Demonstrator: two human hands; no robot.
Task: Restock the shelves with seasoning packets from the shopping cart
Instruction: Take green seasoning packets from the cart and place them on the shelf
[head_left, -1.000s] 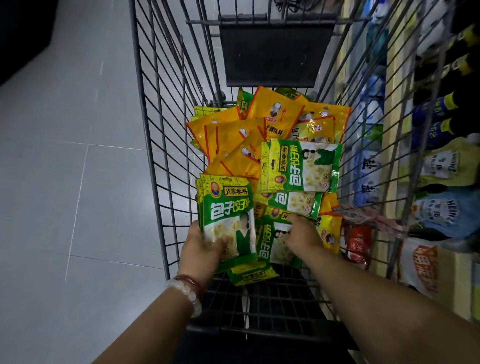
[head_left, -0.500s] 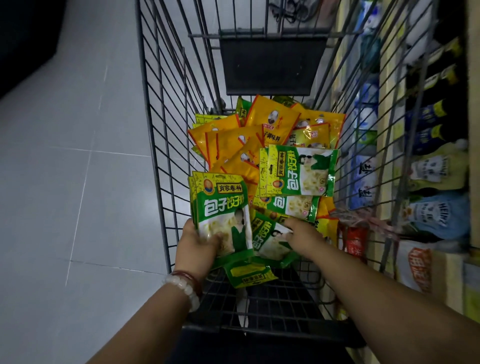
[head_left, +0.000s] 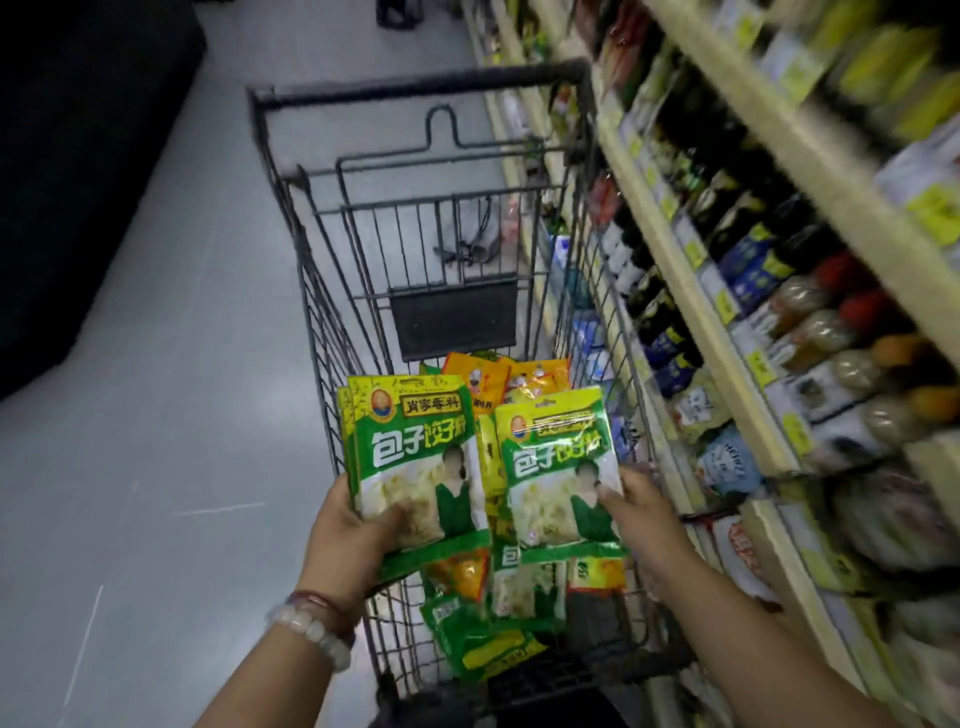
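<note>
My left hand (head_left: 347, 540) grips a small stack of green seasoning packets (head_left: 415, 457) by the bottom edge, held upright above the shopping cart (head_left: 322, 291). My right hand (head_left: 641, 512) holds one more green seasoning packet (head_left: 558, 467) upright beside the stack, thumb on its front. Both are lifted over the cart's near end. Below them more green packets (head_left: 488, 639) and orange packets (head_left: 480, 376) lie in the cart basket, partly hidden by the held ones.
Store shelves (head_left: 727, 332) run along the right, close to the cart's side, filled with dark bottles (head_left: 670, 332) and jars (head_left: 826, 332). Grey tiled floor (head_left: 156, 415) lies to the left. A dark fixture (head_left: 78, 156) stands at far left.
My right hand took a green packet out of the pile and lifted it. My left hand raised its stack too. My view tilted up and now shows the shelves.
</note>
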